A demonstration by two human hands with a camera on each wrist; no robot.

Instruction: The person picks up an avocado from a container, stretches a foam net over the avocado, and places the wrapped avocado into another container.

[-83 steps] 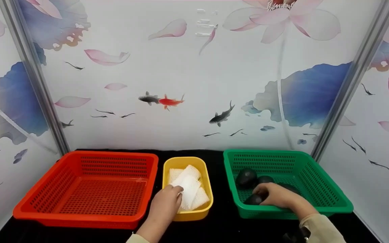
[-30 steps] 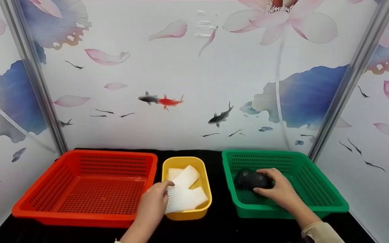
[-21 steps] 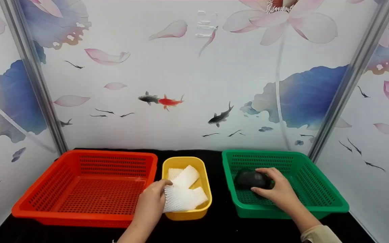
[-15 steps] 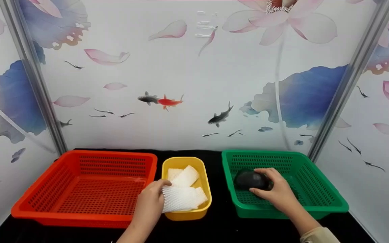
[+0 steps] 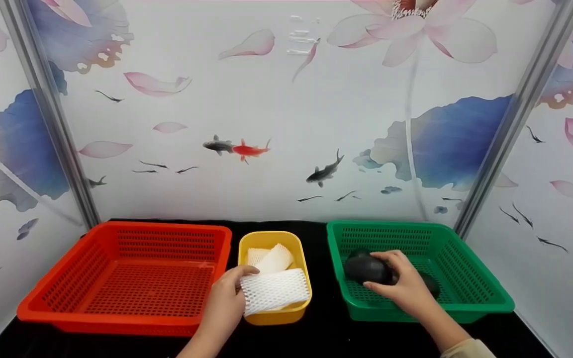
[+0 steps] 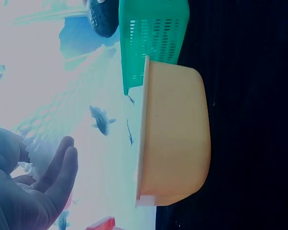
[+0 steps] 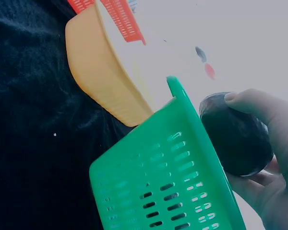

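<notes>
My left hand pinches one end of a white foam fruit net, raised over the front of the yellow basket. More foam nets lie beneath it in that basket. Pale and overexposed, the pinched net shows again in the left wrist view above my curled fingers. On the right, my right hand grips a dark avocado, thumb on one side and fingers on the other. The right wrist view has this avocado above the green basket's rim. Another avocado lies in the basket beyond my hand.
The green basket stands at the right, with a further avocado partly hidden behind the held one. A red basket with nothing in it stands at the left. Black cloth covers the table; printed panels enclose it.
My left hand has drawn a foam net up from the pile; its free end now spreads rightward. My right hand has left the basket's front and lifted an avocado slightly, moving a little left.
</notes>
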